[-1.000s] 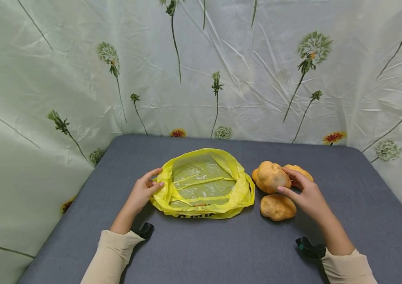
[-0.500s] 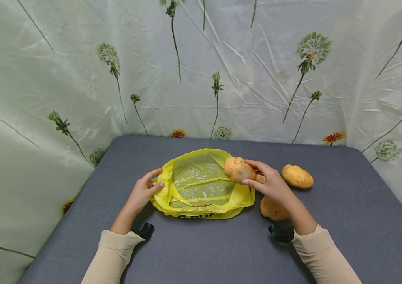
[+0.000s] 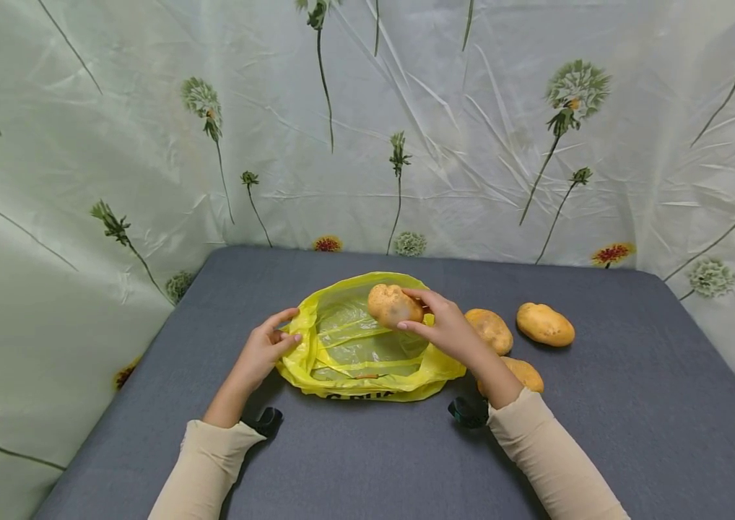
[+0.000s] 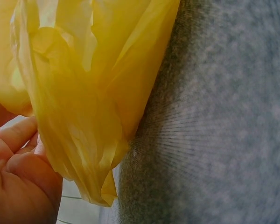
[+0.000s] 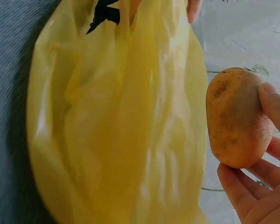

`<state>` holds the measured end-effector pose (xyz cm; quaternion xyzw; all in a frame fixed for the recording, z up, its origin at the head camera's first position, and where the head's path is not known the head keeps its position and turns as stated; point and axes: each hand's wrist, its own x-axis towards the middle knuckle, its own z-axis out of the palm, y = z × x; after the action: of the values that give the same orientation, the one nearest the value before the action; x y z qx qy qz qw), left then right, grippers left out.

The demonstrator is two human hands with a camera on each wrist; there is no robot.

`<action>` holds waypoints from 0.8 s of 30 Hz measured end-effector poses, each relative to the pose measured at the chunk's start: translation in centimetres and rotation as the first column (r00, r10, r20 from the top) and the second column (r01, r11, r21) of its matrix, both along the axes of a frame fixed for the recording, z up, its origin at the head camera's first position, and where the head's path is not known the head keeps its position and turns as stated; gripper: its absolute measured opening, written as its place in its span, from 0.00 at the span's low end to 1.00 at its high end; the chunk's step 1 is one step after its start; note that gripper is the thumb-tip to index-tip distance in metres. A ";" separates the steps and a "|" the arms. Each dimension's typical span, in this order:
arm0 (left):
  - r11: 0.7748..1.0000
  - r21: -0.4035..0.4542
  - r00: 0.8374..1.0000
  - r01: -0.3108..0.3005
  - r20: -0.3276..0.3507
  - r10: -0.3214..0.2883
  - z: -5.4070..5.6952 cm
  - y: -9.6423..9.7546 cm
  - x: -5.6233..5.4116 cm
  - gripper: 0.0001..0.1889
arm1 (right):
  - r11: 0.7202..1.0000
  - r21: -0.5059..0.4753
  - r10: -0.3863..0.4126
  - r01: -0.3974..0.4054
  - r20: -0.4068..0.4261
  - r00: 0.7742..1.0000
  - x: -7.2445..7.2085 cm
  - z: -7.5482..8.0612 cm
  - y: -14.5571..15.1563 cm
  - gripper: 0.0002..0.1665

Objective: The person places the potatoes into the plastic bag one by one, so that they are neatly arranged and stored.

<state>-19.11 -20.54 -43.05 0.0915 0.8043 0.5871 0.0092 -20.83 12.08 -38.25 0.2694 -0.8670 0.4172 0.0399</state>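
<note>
A yellow plastic bag [image 3: 305, 361] lies on the table with its mouth spread wide and facing up. My left hand [image 3: 263, 354] pinches the bag's left rim between thumb and fingers; yellow film [image 4: 79, 112] fills much of the left wrist view and hides some fingertips. Above the bag's mouth, toward its right side, my right hand [image 3: 442, 325] holds a potato [image 3: 390, 305] by the fingertips. In the right wrist view that potato [image 5: 235, 121] is clear of the bag's wall [image 5: 116, 130], with the thumb on one side and the fingers on the other.
Right of the bag, three more potatoes lie on the grey table [image 3: 367, 462]: one close to the bag [image 3: 489, 331], one farther right [image 3: 544, 324] and one nearer me [image 3: 525, 373], partly behind the right forearm. A flower-printed curtain [image 3: 471, 144] hangs around the table.
My right hand has lifted the potato off the pile and carried it left, from beside the bag to over its mouth. My left hand stays at the bag's left rim.
</note>
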 end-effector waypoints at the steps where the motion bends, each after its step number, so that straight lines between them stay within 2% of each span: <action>1: 1.000 0.000 1.000 0.002 0.000 -0.002 0.0 0.0 0.0 0.26 | 1.000 0.003 0.000 0.000 0.012 1.000 -0.2 0.0 -0.3 0.34; 7: 1.000 0.006 1.000 0.005 0.003 -0.005 0.0 0.0 0.0 0.26 | 1.000 0.013 0.008 -0.009 0.056 0.998 -1.2 -0.6 -2.1 0.36; 11: 1.000 0.004 1.000 0.000 0.004 0.000 0.1 0.0 0.0 0.26 | 1.000 -0.004 0.013 -0.013 0.061 0.998 -1.8 -1.2 -3.2 0.35; 14: 1.000 0.002 1.000 -0.002 0.004 0.002 0.0 0.0 0.0 0.26 | 1.000 -0.021 0.005 -0.003 0.094 0.996 -2.1 -1.7 -3.9 0.34; 19: 1.000 0.005 1.000 0.000 0.001 0.000 0.0 0.0 0.0 0.27 | 0.994 -0.105 -0.012 0.030 0.171 0.985 -2.7 -2.4 -5.0 0.33; 24: 1.000 0.012 1.000 0.007 0.006 -0.007 0.0 0.0 0.0 0.27 | 0.977 -0.202 -0.026 0.073 0.227 0.974 -3.1 -2.9 -6.0 0.32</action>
<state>-19.07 -20.49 -43.04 0.0925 0.8003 0.5923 0.0130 -23.88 6.10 -41.19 0.1934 -0.8237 0.5326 -0.0191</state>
